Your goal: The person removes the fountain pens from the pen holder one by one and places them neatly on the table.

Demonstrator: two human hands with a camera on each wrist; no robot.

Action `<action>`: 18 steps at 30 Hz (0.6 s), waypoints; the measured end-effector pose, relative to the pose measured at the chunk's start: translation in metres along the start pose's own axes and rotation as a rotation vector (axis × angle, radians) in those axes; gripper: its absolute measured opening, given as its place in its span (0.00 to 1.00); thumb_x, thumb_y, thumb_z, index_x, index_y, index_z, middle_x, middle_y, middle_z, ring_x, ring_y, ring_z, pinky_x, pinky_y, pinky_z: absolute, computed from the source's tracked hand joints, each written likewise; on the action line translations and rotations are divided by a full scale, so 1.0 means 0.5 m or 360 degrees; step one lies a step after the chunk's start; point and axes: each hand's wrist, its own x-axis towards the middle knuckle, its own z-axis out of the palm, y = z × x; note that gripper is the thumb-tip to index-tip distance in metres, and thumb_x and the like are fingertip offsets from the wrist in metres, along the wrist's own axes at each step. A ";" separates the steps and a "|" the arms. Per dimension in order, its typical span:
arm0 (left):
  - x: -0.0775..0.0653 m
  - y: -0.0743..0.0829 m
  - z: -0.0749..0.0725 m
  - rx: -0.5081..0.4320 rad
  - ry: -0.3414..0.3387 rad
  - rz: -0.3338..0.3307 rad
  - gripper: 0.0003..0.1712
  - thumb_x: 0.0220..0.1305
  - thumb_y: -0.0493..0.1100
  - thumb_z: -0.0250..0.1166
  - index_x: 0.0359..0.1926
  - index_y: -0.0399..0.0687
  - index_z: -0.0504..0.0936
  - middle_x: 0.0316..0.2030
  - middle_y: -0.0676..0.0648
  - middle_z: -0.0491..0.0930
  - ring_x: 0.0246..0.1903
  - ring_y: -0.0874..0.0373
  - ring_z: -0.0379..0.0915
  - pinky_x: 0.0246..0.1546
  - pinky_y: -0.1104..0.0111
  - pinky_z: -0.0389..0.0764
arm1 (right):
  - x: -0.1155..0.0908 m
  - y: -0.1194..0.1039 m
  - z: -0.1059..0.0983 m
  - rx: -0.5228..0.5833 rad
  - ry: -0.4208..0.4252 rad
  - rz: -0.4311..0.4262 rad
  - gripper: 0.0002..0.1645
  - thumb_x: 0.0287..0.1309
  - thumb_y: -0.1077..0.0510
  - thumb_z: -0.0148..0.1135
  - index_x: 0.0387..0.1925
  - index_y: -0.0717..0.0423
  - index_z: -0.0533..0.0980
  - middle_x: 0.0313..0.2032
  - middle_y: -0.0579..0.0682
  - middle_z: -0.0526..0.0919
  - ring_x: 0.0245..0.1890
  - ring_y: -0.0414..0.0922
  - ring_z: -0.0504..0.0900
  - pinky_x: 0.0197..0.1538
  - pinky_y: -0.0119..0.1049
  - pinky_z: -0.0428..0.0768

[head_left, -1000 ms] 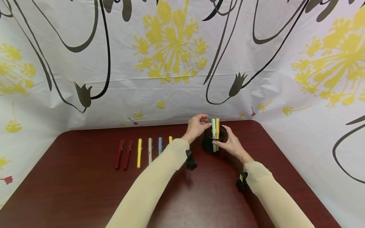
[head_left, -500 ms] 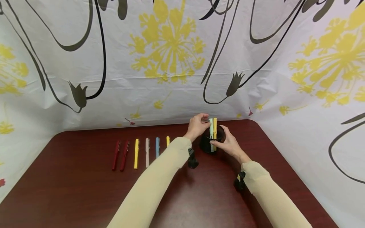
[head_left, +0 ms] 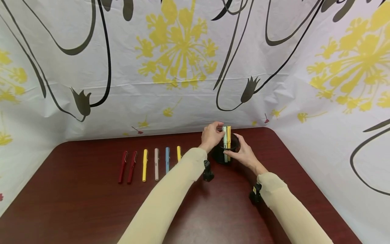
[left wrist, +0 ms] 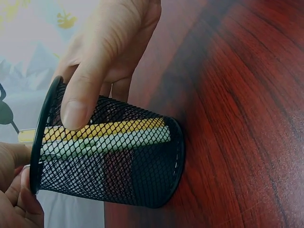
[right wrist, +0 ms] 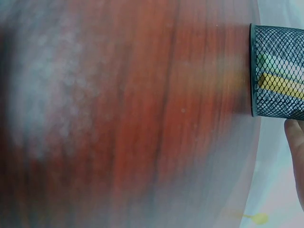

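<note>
A black mesh pen cup (head_left: 217, 155) stands upright near the table's back right, with a mint-green pen (head_left: 225, 138) and a yellow pen (head_left: 229, 137) side by side in it. My right hand (head_left: 246, 155) grips the cup from the right; in the left wrist view its thumb (left wrist: 76, 111) presses on the mesh below the rim. At the cup's left rim, my left hand (head_left: 211, 137) pinches the mint-green pen near its top. Through the mesh, the lower ends of both pens show close to the cup's bottom.
Left of the cup, a row of pens lies on the dark red table (head_left: 76, 196): two dark red pens (head_left: 123, 167), a yellow pen (head_left: 145, 166), a pink pen (head_left: 156, 164), a blue pen (head_left: 167, 159) and another yellow pen (head_left: 178, 153), partly behind my left sleeve. A patterned cloth (head_left: 131, 112) hangs behind.
The head view has shifted a little, so the whole scene sits slightly further left. Both hands keep their places at the cup and the pens in it look unchanged.
</note>
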 end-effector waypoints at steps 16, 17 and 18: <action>-0.009 0.003 0.005 0.0011 0.0086 0.0026 0.16 0.62 0.44 0.65 0.52 0.56 0.81 0.44 0.53 0.83 0.38 0.61 0.79 0.31 0.70 0.78 | 0.010 0.027 0.002 -0.0025 0.0005 -0.0006 0.49 0.53 0.58 0.68 0.69 0.61 0.51 0.63 0.66 0.62 0.61 0.62 0.66 0.57 0.59 0.68; -0.009 0.003 0.005 0.0012 0.0087 0.0028 0.16 0.62 0.44 0.65 0.52 0.57 0.81 0.43 0.53 0.82 0.38 0.61 0.79 0.30 0.70 0.77 | 0.014 0.038 0.003 -0.0028 0.0007 -0.0006 0.49 0.53 0.57 0.69 0.69 0.60 0.51 0.63 0.65 0.62 0.61 0.61 0.66 0.57 0.59 0.69; -0.010 0.003 0.005 0.0014 0.0087 0.0034 0.16 0.62 0.45 0.65 0.52 0.57 0.81 0.43 0.53 0.82 0.38 0.61 0.79 0.30 0.71 0.77 | 0.018 0.049 0.004 -0.0032 0.0006 -0.0008 0.49 0.53 0.56 0.69 0.69 0.59 0.51 0.64 0.65 0.63 0.61 0.61 0.66 0.57 0.58 0.69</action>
